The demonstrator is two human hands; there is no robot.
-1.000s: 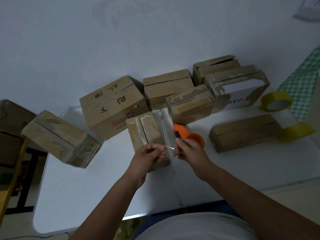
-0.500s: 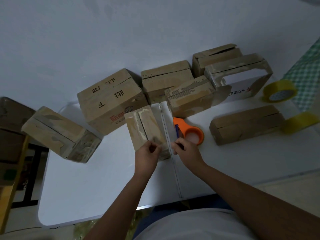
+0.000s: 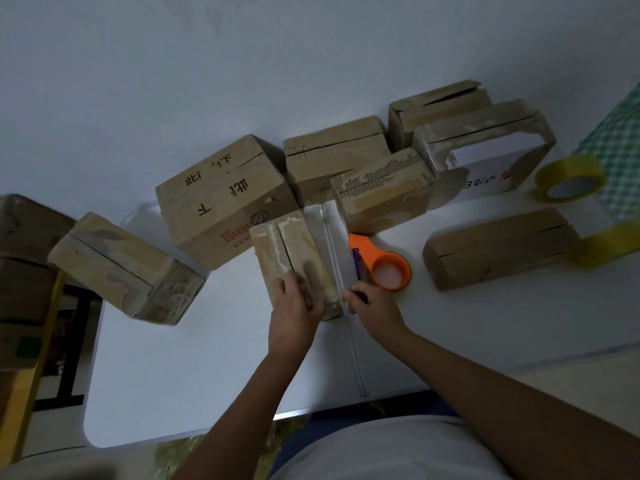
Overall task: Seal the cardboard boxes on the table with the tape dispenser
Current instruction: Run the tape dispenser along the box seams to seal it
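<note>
While pressing box [image 3: 294, 258], left grip [image 3: 296, 306] flat.

— Any writing you can read?
— Black Chinese characters, upside down, on top of the big box [image 3: 221, 199]; one looks like 下. Red print runs along its front edge, too blurred to read.
— Anything else?
— Dark characters and a red mark on the white box [image 3: 485, 174], illegible.

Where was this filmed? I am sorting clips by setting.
Probably a makeshift packing spot in a plain room, not a warehouse: worn cardboard boxes crowd a white folding table against a bare wall, with an orange tape dispenser and spare tape rolls.
</note>
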